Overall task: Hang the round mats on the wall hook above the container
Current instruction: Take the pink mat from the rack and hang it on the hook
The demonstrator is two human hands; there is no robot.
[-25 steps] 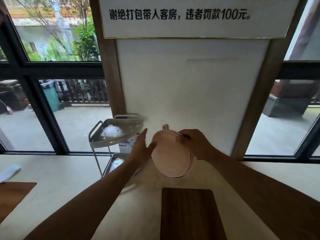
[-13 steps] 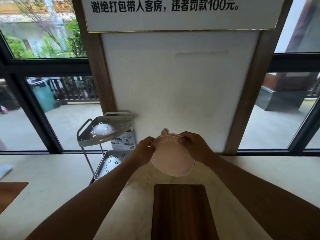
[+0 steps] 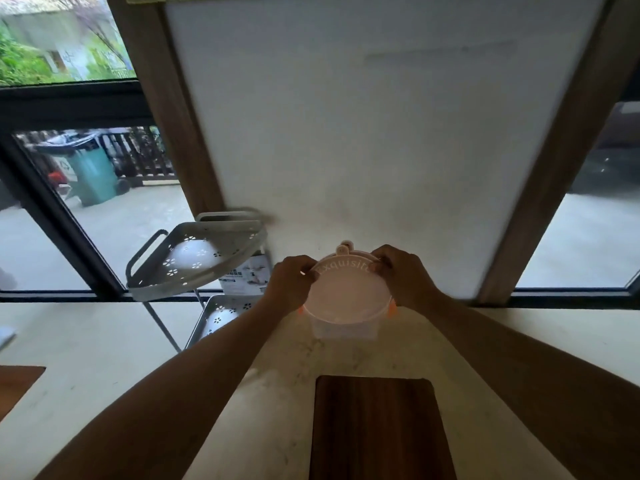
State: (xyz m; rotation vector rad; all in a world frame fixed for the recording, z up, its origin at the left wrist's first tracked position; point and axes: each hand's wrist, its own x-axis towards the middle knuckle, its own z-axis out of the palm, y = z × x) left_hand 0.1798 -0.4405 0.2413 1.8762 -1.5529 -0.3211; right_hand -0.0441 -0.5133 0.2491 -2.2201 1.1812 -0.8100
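Note:
Pale pink round mats [image 3: 346,292], stacked and marked "Exquisite", stand upright against the white wall panel [image 3: 363,133]. My left hand [image 3: 291,282] pinches their upper left edge and my right hand [image 3: 403,275] pinches the upper right edge. A small loop tab [image 3: 344,248] sticks up from the top of the mats, touching the wall. I cannot make out the hook itself. Just below the mats sits a clear container [image 3: 343,329] with orange clips, partly hidden behind them.
A grey two-tier perforated corner rack [image 3: 194,261] stands to the left, with a small box [image 3: 246,275] behind it. A dark wooden cutting board [image 3: 377,427] lies on the pale counter in front. Wooden frames and windows flank the wall panel.
My left hand has closed onto the mats' left edge. The mats turned to face me flat against the wall, and the clear container below them has come into sight.

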